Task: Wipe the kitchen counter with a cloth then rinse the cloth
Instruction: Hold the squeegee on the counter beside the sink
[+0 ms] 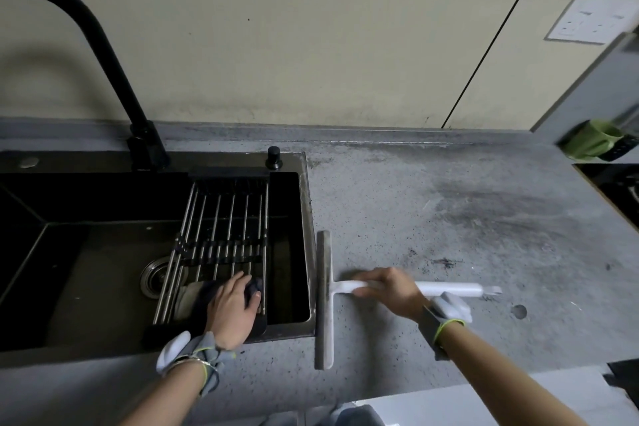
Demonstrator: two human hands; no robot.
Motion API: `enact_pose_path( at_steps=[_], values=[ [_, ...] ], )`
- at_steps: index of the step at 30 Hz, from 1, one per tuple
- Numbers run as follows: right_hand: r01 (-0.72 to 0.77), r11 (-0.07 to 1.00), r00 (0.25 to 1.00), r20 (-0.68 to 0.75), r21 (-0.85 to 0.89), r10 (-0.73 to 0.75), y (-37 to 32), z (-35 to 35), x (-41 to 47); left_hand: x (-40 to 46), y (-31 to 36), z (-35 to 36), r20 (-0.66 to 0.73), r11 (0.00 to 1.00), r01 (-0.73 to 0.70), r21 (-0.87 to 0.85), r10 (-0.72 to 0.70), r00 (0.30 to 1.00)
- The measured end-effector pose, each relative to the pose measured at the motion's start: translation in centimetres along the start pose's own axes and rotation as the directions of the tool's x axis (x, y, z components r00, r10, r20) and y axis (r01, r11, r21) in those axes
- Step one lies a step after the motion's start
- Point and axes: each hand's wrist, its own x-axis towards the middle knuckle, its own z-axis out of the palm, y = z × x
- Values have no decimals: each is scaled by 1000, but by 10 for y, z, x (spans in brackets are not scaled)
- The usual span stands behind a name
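Dark cloth (207, 290) is gripped by the left hand (232, 308) on the rack (221, 235) over the sink (86, 252), while the squeegee (325, 301) handle is grasped by the right hand (387, 289) on the gritty counter (484, 218). Dirt could be dragged over the sink's edge and smeared if the blade is pulled carelessly.

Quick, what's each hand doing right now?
Left hand: gripping the dark cloth on the sink rack.
Right hand: holding the white squeegee handle.
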Motion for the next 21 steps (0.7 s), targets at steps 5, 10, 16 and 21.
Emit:
enact_pose_path(
  at_steps=[5,10,16,21],
  values=[
    [-44,997,996,-69,69,49,15,-26,-8,8,4,-3,-6,1000,-20,-22,20,1000],
    [-99,994,981,-164,54,107,46,-64,-30,23,11,-6,-9,999,-31,-36,31,999],
    [-166,986,975,-153,-5,163,64,-73,-27,39,17,-4,-4,998,-59,-31,59,998],
    [-128,990,988,-98,-56,122,45,-63,-10,50,21,-3,7,998,-61,-12,61,998]
  ],
)
